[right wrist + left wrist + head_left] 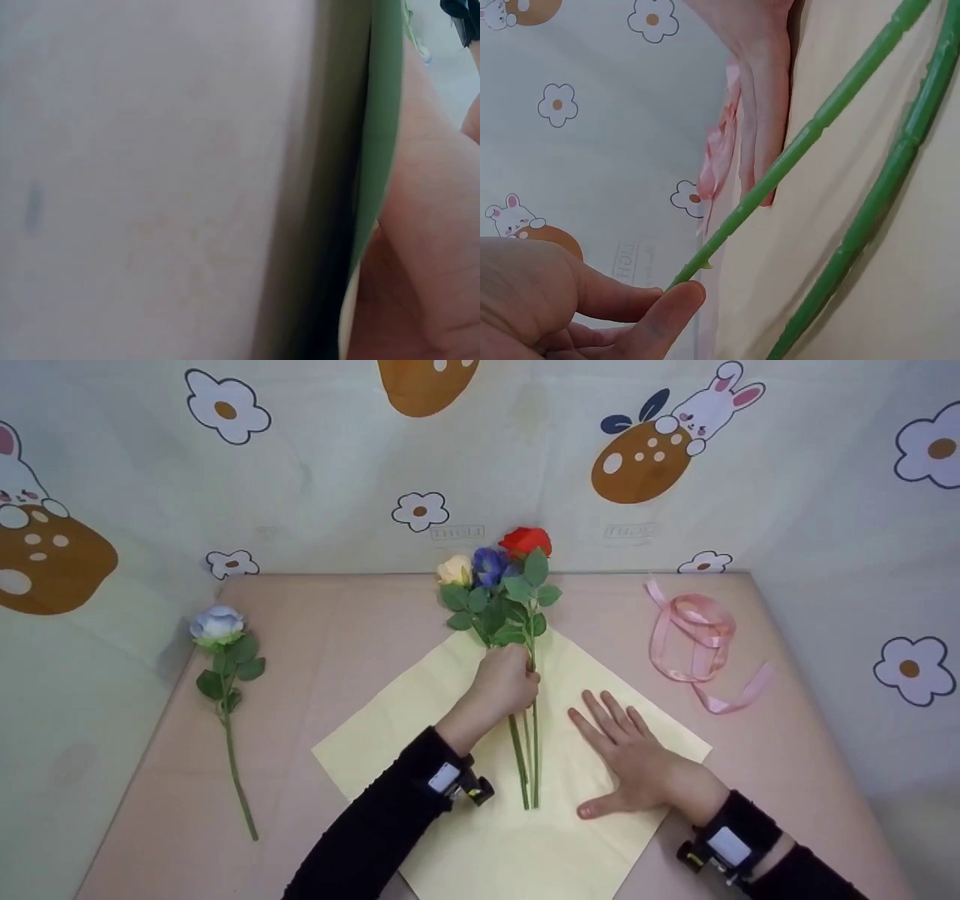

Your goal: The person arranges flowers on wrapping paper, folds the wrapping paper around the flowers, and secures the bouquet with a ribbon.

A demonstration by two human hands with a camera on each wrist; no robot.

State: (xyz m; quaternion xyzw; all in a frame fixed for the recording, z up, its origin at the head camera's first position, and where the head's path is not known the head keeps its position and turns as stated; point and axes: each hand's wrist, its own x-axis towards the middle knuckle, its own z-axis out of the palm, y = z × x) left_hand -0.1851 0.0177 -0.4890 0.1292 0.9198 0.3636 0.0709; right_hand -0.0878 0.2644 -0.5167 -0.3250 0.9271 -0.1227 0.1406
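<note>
Three artificial flowers lie together over the cream wrapping paper (510,855): a red rose (527,541), a blue flower (489,566) and a pale yellow rose (455,571). My left hand (499,681) is at their stems, just below the leaves. In the left wrist view its thumb and forefinger pinch one green flower stem (810,133), while a thicker stem (889,180) runs beside it. How the other fingers hold the rest is hidden. Fingers spread, my right hand (637,765) rests on the paper's right side.
A single pale blue rose (217,624) with a long stem lies on the table's left side. Loosely coiled pink ribbon (709,641) lies at the back right. Printed cloth (322,457) stands behind the pinkish table (300,660).
</note>
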